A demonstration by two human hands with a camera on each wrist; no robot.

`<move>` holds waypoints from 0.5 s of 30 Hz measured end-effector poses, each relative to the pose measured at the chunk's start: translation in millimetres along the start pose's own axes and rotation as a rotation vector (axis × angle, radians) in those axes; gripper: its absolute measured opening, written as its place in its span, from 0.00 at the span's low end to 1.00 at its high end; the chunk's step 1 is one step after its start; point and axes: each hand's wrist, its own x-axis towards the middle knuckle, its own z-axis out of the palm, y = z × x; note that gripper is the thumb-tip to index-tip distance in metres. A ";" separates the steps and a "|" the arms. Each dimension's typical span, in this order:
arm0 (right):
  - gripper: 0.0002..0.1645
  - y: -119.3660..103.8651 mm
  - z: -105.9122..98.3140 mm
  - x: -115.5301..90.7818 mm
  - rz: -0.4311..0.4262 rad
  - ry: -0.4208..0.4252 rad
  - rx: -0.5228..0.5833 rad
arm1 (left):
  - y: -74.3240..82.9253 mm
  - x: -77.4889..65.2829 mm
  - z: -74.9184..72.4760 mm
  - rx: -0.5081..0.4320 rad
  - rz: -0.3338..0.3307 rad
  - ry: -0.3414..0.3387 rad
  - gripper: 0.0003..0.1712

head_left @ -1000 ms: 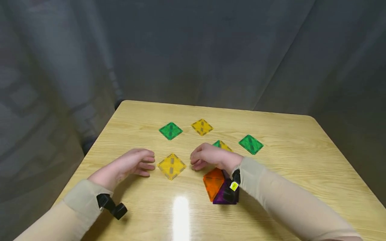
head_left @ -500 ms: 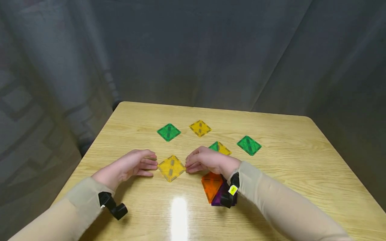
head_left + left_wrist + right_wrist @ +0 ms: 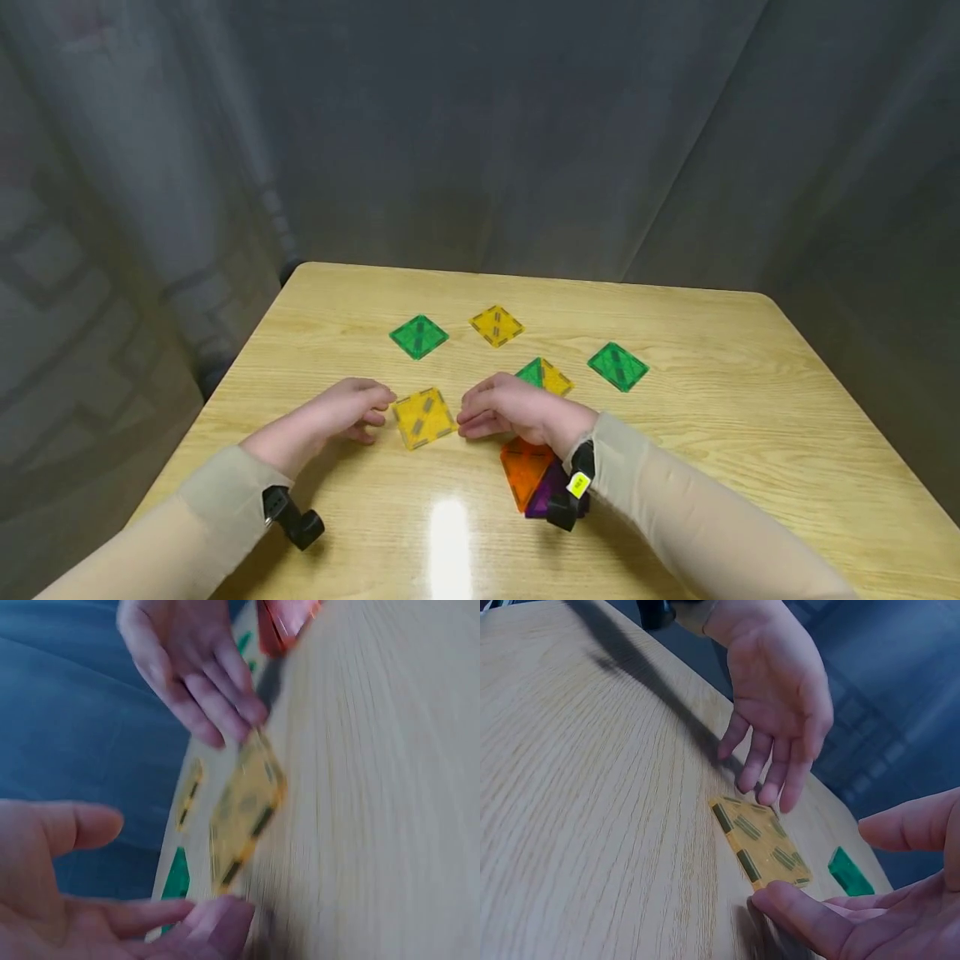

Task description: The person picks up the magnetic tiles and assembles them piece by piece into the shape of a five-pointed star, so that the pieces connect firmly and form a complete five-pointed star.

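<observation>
A translucent yellow square magnetic tile (image 3: 424, 418) lies on the table between my two hands, with dark bars along its edges and across its middle. My left hand (image 3: 347, 412) is at its left side, fingers loosely extended; in the left wrist view a fingertip is right at the near corner of the yellow tile (image 3: 247, 806). At the right corner, the fingertips of my right hand (image 3: 513, 408) meet the tile's edge. The right wrist view has one fingertip of that hand against the near corner of the yellow tile (image 3: 765, 844). Neither hand's thumb closes on it.
Under my right wrist sits a piece with orange (image 3: 525, 473) and purple (image 3: 546, 496) faces, partly hidden. A green-and-yellow square (image 3: 555, 380) lies just beyond that hand. Farther back are two green tiles (image 3: 418, 337) (image 3: 618, 367) and a yellow one (image 3: 497, 325).
The right hand has moved left to the yellow tile's corner. Between the hands, the tile has turned and shifted slightly. My left hand has come a little closer, its fingers bending more.
</observation>
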 end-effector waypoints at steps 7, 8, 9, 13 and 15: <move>0.35 4.1 3.0 -1.8 -0.004 -0.022 0.064 | 0.5 10.8 4.6 0.141 0.002 -0.015 0.28; 0.36 4.3 3.6 -1.6 -0.010 -0.026 0.069 | 1.3 10.9 5.5 0.148 0.002 -0.014 0.27; 0.36 4.3 4.3 -1.4 -0.014 -0.026 0.073 | 2.0 10.7 6.2 0.153 0.007 -0.016 0.26; 0.37 4.3 5.6 0.3 -0.030 -0.015 0.080 | 4.4 7.5 8.3 0.163 0.026 -0.006 0.23; 0.37 3.9 6.0 0.8 -0.031 -0.007 0.081 | 4.9 5.5 9.2 0.153 0.034 -0.006 0.23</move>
